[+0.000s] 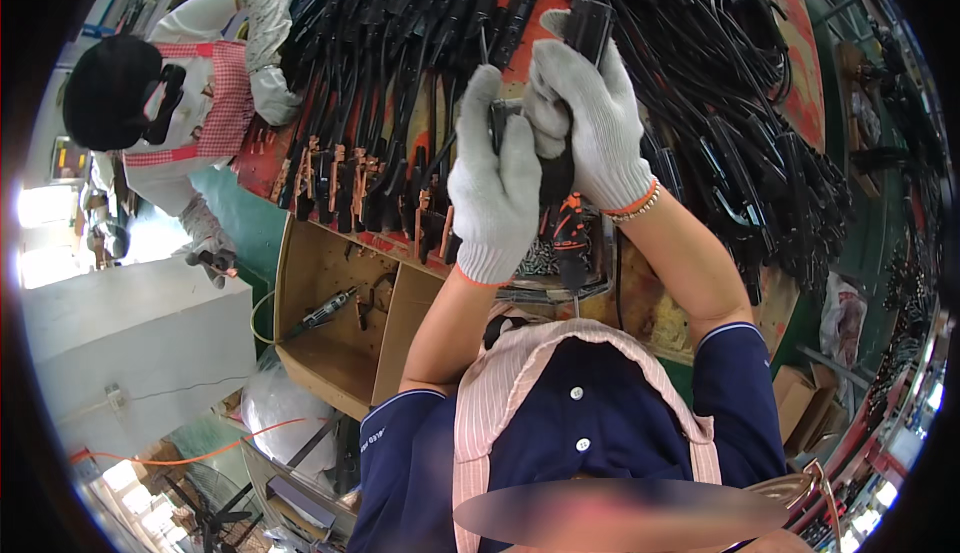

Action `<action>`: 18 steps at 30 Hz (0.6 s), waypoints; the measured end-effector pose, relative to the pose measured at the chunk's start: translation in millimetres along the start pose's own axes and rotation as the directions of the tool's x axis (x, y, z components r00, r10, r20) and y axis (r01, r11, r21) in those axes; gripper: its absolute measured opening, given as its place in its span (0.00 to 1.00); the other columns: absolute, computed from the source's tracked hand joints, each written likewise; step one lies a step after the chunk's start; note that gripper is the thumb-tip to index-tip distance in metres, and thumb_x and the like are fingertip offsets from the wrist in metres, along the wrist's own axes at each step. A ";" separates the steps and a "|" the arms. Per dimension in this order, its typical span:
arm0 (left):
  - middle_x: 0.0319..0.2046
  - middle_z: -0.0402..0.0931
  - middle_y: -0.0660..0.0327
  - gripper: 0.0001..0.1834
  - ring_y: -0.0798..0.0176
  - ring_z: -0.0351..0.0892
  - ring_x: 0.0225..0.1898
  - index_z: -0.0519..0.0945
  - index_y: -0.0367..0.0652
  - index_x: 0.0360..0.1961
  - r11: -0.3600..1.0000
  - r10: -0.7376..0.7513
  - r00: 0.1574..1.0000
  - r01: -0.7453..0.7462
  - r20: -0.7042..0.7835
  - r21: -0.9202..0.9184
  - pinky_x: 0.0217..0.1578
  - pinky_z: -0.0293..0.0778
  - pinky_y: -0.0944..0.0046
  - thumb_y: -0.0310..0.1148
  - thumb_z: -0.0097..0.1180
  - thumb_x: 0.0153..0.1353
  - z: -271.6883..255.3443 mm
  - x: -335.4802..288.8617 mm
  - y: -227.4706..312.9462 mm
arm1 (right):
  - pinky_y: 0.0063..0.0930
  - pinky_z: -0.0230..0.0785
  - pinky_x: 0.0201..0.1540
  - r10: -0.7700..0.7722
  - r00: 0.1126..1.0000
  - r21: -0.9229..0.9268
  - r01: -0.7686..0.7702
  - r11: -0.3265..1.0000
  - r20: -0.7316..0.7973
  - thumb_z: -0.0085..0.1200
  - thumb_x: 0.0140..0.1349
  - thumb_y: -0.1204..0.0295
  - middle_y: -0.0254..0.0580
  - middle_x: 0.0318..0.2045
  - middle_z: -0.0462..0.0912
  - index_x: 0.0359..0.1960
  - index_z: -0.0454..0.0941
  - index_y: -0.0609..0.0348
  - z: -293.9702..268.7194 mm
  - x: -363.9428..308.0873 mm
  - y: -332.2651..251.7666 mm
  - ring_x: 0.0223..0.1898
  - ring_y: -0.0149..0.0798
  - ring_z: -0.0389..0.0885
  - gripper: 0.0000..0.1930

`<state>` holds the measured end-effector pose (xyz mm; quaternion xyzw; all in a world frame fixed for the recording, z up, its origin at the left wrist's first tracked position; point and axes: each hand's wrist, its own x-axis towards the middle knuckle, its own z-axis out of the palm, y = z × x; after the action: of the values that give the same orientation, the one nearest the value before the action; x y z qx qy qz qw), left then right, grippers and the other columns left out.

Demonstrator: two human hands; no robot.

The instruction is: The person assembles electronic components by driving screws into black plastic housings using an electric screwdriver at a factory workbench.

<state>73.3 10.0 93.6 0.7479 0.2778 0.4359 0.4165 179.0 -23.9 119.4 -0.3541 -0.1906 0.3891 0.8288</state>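
Note:
Both my hands wear white knit gloves with orange cuffs and are held over the workbench. In my right hand [590, 118], closed fingers grip a black block-shaped handle [588, 31] that points away from me. My left hand [495, 178] is beside it, finger and thumb closed around a dark part [497, 123] mostly hidden by the glove. Just below my right hand is a black and orange power screwdriver [570, 233], its bit toward me; whether the hand touches it I cannot tell. Under it stands a tray of small screws [541, 259].
Black cables with handles and copper ends [345, 178] cover the bench's left; more black cables and handles [740, 183] heap on the right. A cardboard box [330, 353] near left holds a pen-shaped tool [325, 311]. A co-worker in a checked apron [228, 103] works at left.

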 end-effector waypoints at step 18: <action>0.45 0.78 0.53 0.17 0.65 0.79 0.41 0.70 0.33 0.58 0.971 0.145 0.989 -0.134 0.042 -0.199 0.45 0.75 0.68 0.24 0.41 0.70 2.1 -9.3 -18.4 | 0.19 0.66 0.21 -0.017 0.997 -0.164 0.005 0.986 -0.071 0.59 0.63 0.62 0.31 0.24 0.74 0.39 0.70 0.56 -0.4 -2.1 4.6 0.19 0.22 0.69 0.13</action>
<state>69.8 11.1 73.2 0.7330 0.1688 0.4680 0.4639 175.7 -23.6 115.6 -0.4338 -0.1939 0.3545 0.8053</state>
